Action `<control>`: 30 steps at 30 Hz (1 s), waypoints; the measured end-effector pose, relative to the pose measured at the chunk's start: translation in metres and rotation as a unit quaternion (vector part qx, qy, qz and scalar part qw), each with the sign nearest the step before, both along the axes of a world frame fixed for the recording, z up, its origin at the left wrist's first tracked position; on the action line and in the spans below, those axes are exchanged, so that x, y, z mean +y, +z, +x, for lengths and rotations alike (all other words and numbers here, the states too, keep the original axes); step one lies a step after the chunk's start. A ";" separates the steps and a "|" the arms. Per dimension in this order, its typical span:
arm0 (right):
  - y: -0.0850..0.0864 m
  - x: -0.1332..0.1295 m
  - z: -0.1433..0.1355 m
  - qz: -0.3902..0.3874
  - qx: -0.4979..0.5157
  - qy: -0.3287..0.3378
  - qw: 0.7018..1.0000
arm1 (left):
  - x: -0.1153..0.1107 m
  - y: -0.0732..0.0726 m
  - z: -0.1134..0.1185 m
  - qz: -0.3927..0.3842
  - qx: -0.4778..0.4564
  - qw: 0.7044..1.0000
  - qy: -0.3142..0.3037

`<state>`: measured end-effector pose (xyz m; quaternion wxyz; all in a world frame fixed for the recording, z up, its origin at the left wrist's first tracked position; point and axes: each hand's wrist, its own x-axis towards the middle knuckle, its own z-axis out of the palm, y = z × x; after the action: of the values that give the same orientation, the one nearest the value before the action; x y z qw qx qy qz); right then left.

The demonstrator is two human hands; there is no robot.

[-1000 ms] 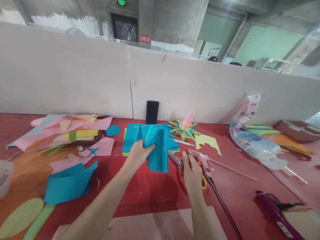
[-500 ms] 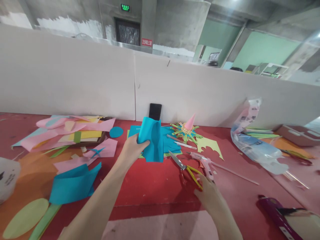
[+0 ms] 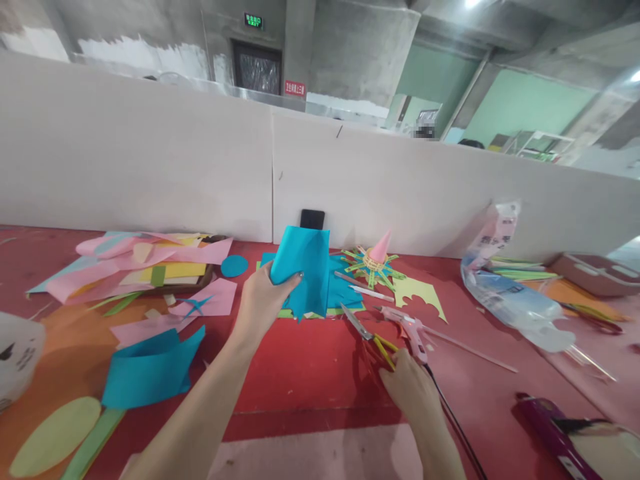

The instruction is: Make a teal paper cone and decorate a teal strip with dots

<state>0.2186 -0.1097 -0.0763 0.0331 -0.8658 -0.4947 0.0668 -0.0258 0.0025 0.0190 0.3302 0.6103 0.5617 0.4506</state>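
My left hand (image 3: 267,293) is closed on a folded blue paper sheet (image 3: 305,270), thumb across its front. The sheet is held upright above the table's middle, in front of more blue pieces (image 3: 345,292). My right hand (image 3: 410,380) has its fingers closed around the yellow handles of the scissors (image 3: 369,337). The blades are slightly apart and point away to the left. Just beyond that hand lies a pink glue gun (image 3: 410,327), its cord running toward the front edge. A white pen (image 3: 373,292) lies near the blade tips.
Left are pink and yellow paper scraps (image 3: 165,260), a curled blue strip (image 3: 145,370) and a blue disc (image 3: 234,266). A pink cone on a woven star base (image 3: 377,253) stands behind the scissors. Right are a plastic bag (image 3: 520,310) and a purple tool (image 3: 555,430). A white partition (image 3: 150,153) closes the back.
The blue sheet has turned in my left hand and shows a broader face. My right hand has shifted slightly left, further over the scissors' handles.
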 end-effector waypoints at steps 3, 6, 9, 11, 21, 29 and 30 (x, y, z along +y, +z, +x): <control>0.004 0.000 -0.001 0.005 0.029 -0.021 0.999 | -0.002 0.003 0.001 0.009 0.001 1.000 0.009; 0.003 -0.002 0.002 0.040 0.078 -0.043 0.995 | -0.004 0.004 0.001 0.002 -0.012 1.000 0.006; -0.001 -0.002 0.003 0.132 0.179 -0.035 0.974 | -0.004 0.001 0.001 0.002 -0.015 1.000 0.000; 0.002 0.001 -0.004 0.216 0.282 -0.028 0.934 | -0.003 -0.002 0.002 0.008 -0.013 1.000 -0.006; 0.042 0.037 -0.077 0.341 0.544 -0.038 0.766 | -0.001 -0.025 0.025 -0.066 -0.016 0.991 -0.111; 0.001 0.046 -0.068 0.408 0.492 0.019 0.769 | -0.003 -0.036 0.042 -0.076 0.005 0.992 -0.097; -0.001 0.046 -0.066 0.410 0.488 0.018 0.770 | -0.003 -0.037 0.041 -0.081 0.001 0.993 -0.084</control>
<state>0.1526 -0.0634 -0.0773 0.6209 -0.6115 -0.4081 0.2721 0.0155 -0.0001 -0.0177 0.4149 0.6272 0.5432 0.3734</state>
